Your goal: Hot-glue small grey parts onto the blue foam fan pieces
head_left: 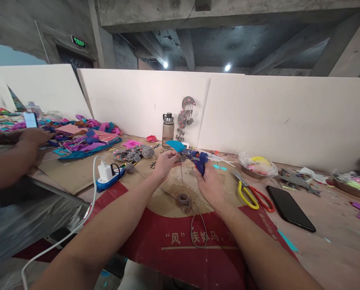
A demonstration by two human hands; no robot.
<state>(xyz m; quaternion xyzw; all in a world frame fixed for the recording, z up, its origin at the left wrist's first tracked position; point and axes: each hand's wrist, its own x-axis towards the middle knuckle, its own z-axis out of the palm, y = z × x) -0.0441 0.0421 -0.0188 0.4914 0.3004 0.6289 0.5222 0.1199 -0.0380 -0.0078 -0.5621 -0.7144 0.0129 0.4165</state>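
Note:
My right hand (pixel 211 183) grips a blue hot glue gun (pixel 200 161), its nozzle pointing left toward my other hand. Between the closed fingers of my left hand (pixel 167 164) is a bright blue cut-out piece (pixel 175 145), raised above the table; whether the nozzle touches it I cannot tell. Grey yarn (pixel 184 198) lies in a loose coil below, and one strand runs up to my left fingers. Small light-blue cut-outs (pixel 220 167) lie just beyond the glue gun.
Scissors (pixel 249 191) with yellow and red handles and a black phone (pixel 290 207) lie at right. A blue power strip (pixel 110 179) with a white cable stands at left. Behind are a bottle (pixel 168 129) and a grey hanging ornament (pixel 186 114). Another person's hand (pixel 35 137) is far left.

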